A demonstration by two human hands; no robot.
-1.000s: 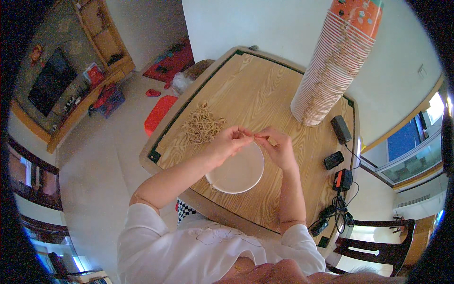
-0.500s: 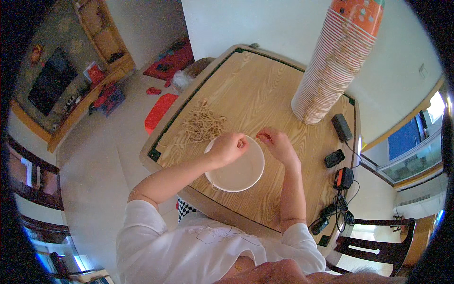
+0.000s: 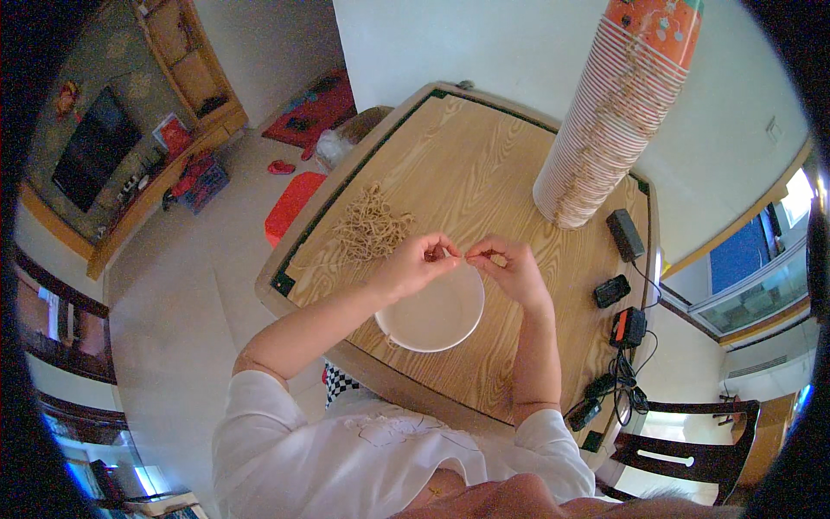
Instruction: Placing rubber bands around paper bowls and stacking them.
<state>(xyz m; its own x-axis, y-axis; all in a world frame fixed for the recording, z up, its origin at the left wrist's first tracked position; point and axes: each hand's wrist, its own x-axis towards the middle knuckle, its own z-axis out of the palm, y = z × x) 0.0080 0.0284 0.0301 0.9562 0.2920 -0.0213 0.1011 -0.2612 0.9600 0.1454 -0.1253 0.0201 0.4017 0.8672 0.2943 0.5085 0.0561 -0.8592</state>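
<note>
My left hand (image 3: pixel 424 262) and my right hand (image 3: pixel 506 259) meet fingertip to fingertip over the far rim of a white paper bucket (image 3: pixel 430 316). Both pinch; whatever is between the fingertips is too small to make out. The bucket stands mouth up near the table's front edge, with a small beige bit at its lower left rim. Left of my left hand lies a loose heap of beige cord pieces (image 3: pixel 373 223). A tall, leaning stack of nested paper buckets (image 3: pixel 609 112), orange at the top, rises at the back right, with beige cord ends along its side.
The wood-grain table (image 3: pixel 467 147) has a raised dark-lined edge. Along its right side lie a black power adapter (image 3: pixel 624 234), a small black device (image 3: pixel 611 291), an orange-and-black device (image 3: pixel 628 326) and tangled cables (image 3: pixel 624 381). A dark chair (image 3: pixel 687 450) stands at lower right, a red stool (image 3: pixel 294 206) at left.
My hands have come together from either side of the bucket's far rim, the left moving right and the right slightly left. Their fingertips now meet. The bucket has barely moved.
</note>
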